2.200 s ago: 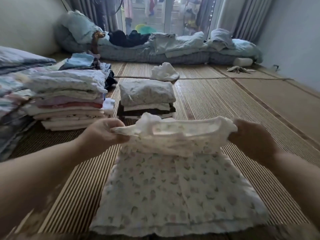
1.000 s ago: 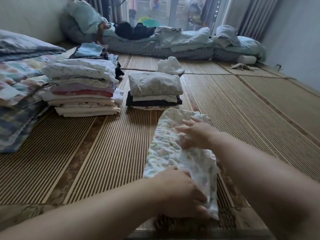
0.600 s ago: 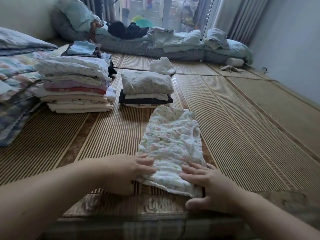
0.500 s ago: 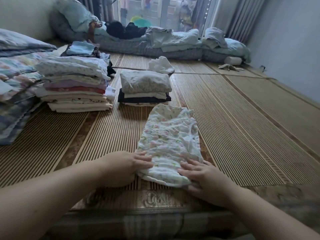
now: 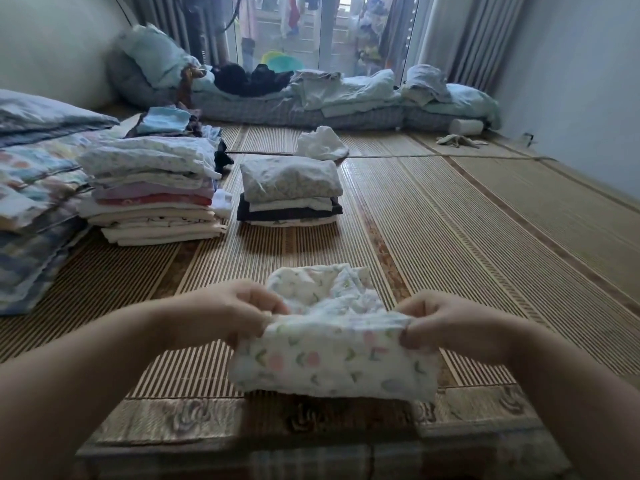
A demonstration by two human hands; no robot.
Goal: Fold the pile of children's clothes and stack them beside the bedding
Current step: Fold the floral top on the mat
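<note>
With two folded stacks (image 5: 152,199) (image 5: 289,192) standing beside the bedding (image 5: 31,174), the left hand (image 5: 239,313) and right hand (image 5: 436,323) each pinch the floral garment (image 5: 332,358), half-folded over the mat (image 5: 450,237); one crumpled white piece (image 5: 322,143) appears unfolded.

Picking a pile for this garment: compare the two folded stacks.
Left stack is taller, many layers; right stack is low, few layers. Left stack sits beside the bedding; right stack stands apart on the mat. Left stack shows pink and red; right stack a black layer. Both are topped by pale printed cloth.
</note>
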